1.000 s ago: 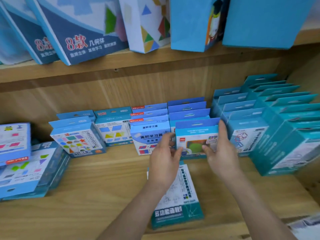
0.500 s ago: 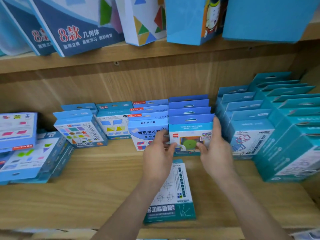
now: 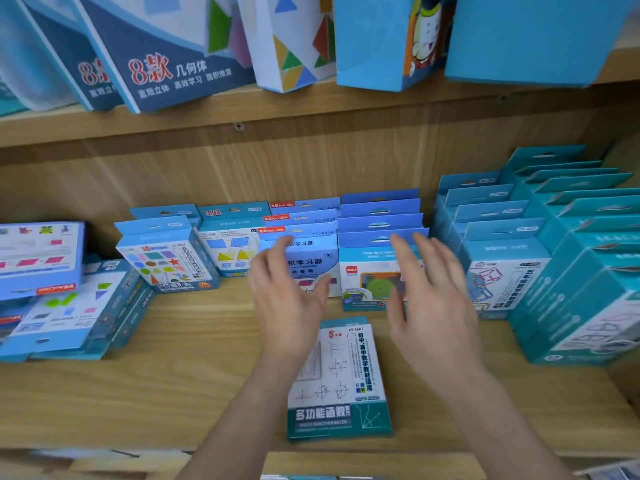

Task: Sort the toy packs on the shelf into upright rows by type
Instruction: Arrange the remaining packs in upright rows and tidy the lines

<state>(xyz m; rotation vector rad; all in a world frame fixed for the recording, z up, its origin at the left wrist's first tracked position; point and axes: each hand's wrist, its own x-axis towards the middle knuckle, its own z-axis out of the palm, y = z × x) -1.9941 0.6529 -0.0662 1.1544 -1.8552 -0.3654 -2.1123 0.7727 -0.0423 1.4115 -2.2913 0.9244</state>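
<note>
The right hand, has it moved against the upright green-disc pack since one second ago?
Yes. The right hand held the right edge of the green-disc pack; now it is open, drawn back toward the front of the shelf.

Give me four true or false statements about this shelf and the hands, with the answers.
1. The left hand and the right hand are both open and hold nothing. True.
2. The ruler pack stands upright in a row. False: it lies flat on the shelf, between the forearms.
3. The pile of packs at the far left lies flat. True.
4. The teal packs at the right lie flat in a heap. False: they stand in rows.
</note>
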